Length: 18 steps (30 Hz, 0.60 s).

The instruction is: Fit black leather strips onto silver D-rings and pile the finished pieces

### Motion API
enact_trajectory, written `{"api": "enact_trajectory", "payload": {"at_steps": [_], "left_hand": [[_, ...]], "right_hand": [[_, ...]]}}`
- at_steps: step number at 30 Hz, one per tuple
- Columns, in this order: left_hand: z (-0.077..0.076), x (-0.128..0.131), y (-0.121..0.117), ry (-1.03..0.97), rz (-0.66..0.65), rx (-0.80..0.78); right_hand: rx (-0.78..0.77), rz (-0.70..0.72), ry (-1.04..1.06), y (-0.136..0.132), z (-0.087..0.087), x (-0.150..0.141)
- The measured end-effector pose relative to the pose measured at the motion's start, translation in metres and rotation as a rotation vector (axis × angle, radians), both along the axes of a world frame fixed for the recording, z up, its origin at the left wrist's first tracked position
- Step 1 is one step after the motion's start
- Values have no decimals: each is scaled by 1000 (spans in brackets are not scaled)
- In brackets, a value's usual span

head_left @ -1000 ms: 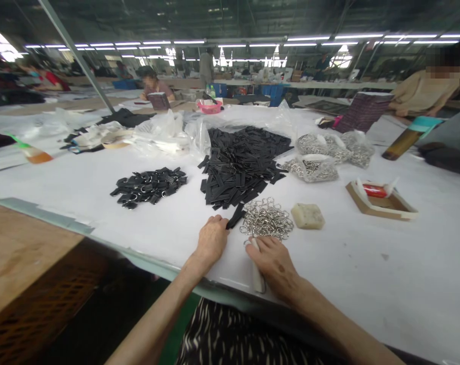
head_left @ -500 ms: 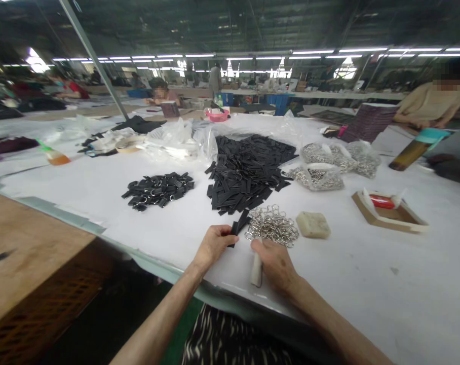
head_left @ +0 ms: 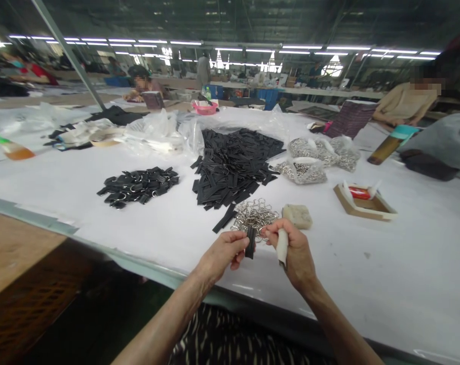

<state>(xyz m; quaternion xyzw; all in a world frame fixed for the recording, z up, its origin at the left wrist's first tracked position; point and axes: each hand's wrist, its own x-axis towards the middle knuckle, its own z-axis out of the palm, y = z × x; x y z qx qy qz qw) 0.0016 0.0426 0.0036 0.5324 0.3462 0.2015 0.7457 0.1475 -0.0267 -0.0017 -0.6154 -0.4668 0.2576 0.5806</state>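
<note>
A short black strap piece (head_left: 250, 243) stands upright, pinched between the thumb and fingers of my left hand (head_left: 226, 251). Close to its right, my right hand (head_left: 294, 248) is closed around a pale, wrapped tool handle (head_left: 282, 247). A metal ring (head_left: 263, 231) appears to be at that hand's fingertips. Just beyond both hands lies a small heap of metal rings (head_left: 255, 213), with a loose black strap (head_left: 224, 219) at its left side. Behind it is a big pile of black strap pieces (head_left: 233, 167). Straps with rings looped in them form another pile (head_left: 139, 186) on the left.
A waxy-looking block (head_left: 297, 216) sits right of the rings. Farther right are bagged rings (head_left: 304, 171), a cardboard tray (head_left: 367, 210) and a bottle (head_left: 391, 145). Plastic bags (head_left: 154, 134) lie at the back left. A person (head_left: 405, 101) is across the table (head_left: 385, 279).
My left hand has moved right and lifted a strap piece upright. My right hand has drawn back from the ring heap, its fingertips raised. The whole view has shifted slightly.
</note>
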Motion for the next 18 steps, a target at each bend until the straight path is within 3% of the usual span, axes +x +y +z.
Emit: {"api": "enact_trajectory", "payload": {"at_steps": [5, 8, 13, 18], "left_hand": [[-8, 6, -7, -91, 90, -138], [-12, 8, -13, -109, 123, -116], [-5, 8, -22, -4, 8, 124], [0, 10, -24, 33, -74, 72]], "right_hand": [[39, -66, -195, -5, -2, 2], [80, -66, -411, -8, -3, 2], [173, -72, -671, -9, -5, 2], [348, -48, -864, -7, -4, 3]]}}
